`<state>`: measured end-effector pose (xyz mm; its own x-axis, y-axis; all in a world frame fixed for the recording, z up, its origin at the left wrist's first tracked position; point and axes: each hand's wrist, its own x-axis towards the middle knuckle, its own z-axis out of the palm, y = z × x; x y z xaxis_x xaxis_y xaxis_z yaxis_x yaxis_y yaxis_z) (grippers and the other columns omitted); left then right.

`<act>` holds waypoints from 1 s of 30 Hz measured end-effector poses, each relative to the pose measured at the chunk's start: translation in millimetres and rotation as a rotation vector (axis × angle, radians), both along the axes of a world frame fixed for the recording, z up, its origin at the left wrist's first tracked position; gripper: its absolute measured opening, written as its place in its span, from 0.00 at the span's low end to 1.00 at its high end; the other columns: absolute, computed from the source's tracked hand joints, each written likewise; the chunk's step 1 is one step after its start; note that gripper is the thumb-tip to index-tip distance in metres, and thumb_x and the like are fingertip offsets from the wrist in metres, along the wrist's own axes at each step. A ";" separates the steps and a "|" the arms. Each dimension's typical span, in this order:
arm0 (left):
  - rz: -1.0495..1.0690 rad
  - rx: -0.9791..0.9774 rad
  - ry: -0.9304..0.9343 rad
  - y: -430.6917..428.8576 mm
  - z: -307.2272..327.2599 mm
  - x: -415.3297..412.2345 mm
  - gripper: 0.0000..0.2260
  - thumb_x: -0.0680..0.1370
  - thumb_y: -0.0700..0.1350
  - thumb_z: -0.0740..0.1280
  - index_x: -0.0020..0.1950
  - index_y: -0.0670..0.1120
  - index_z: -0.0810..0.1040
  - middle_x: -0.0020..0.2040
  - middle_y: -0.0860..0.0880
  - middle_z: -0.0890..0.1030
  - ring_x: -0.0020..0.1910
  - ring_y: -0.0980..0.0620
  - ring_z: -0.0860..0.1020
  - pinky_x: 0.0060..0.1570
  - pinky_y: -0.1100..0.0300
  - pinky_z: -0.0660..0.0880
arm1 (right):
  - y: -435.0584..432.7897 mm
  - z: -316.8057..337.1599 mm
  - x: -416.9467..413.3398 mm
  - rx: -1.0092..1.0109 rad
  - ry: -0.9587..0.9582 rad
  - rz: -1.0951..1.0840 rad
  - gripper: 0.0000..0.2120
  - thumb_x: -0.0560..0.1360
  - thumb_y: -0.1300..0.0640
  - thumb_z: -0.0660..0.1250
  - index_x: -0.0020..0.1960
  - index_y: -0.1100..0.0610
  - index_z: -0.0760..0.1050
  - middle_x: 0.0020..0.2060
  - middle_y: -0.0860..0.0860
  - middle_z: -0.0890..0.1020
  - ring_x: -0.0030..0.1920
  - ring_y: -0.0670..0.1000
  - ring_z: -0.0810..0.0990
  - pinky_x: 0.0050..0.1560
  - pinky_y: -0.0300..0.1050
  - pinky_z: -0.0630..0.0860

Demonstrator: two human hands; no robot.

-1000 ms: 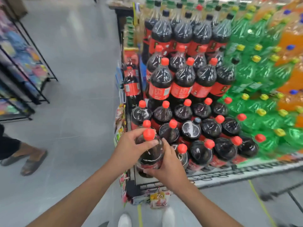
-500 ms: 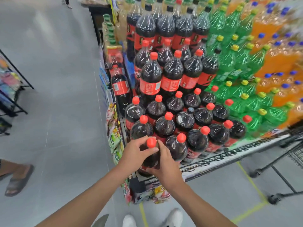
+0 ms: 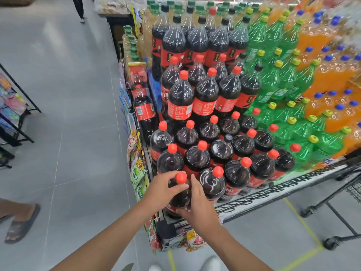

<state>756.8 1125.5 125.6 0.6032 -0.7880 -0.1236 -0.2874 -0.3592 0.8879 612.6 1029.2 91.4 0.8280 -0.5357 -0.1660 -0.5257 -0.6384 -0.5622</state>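
Observation:
A large cola bottle (image 3: 180, 194) with a red cap stands upright at the front left corner of a wire display shelf (image 3: 259, 200). My left hand (image 3: 162, 189) grips its neck just below the cap, thumb across the front. My right hand (image 3: 197, 205) wraps its body from the right side. Several more red-capped cola bottles (image 3: 197, 157) stand packed in rows directly behind and beside it, stepping upward toward the back.
Green soda bottles (image 3: 277, 83) and orange ones (image 3: 330, 75) fill the shelf to the right. A shopping cart (image 3: 343, 194) stands at the right. Snack packets (image 3: 136, 169) hang on the shelf's left end. Another person's sandalled foot (image 3: 21, 223) rests on the grey floor at left.
Both hands have kept hold of the bottle and lowered it from a tilt to upright at the shelf corner. My view has swung left, bringing the cart into sight.

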 end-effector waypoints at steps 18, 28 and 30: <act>-0.028 0.105 -0.289 8.4 21.9 -15.9 0.26 0.79 0.51 0.74 0.75 0.58 0.70 0.67 0.61 0.75 0.68 0.58 0.74 0.68 0.57 0.73 | -7.5 65.7 -6.9 -0.055 0.048 0.043 0.46 0.75 0.47 0.70 0.83 0.47 0.45 0.81 0.45 0.53 0.62 0.54 0.80 0.54 0.53 0.80; 0.077 0.112 -0.307 44.8 42.2 -56.7 0.32 0.80 0.51 0.72 0.81 0.52 0.63 0.78 0.55 0.67 0.76 0.55 0.67 0.75 0.55 0.66 | -8.2 95.3 -65.0 -0.030 -0.185 0.007 0.41 0.80 0.44 0.69 0.83 0.50 0.49 0.81 0.42 0.52 0.76 0.47 0.66 0.70 0.44 0.72; 0.092 0.102 -0.355 54.5 47.3 -63.8 0.32 0.80 0.51 0.72 0.81 0.52 0.62 0.79 0.55 0.67 0.76 0.58 0.66 0.74 0.59 0.64 | -8.2 104.5 -69.4 -0.043 -0.218 0.011 0.40 0.80 0.44 0.69 0.83 0.51 0.50 0.82 0.43 0.52 0.80 0.46 0.58 0.74 0.44 0.66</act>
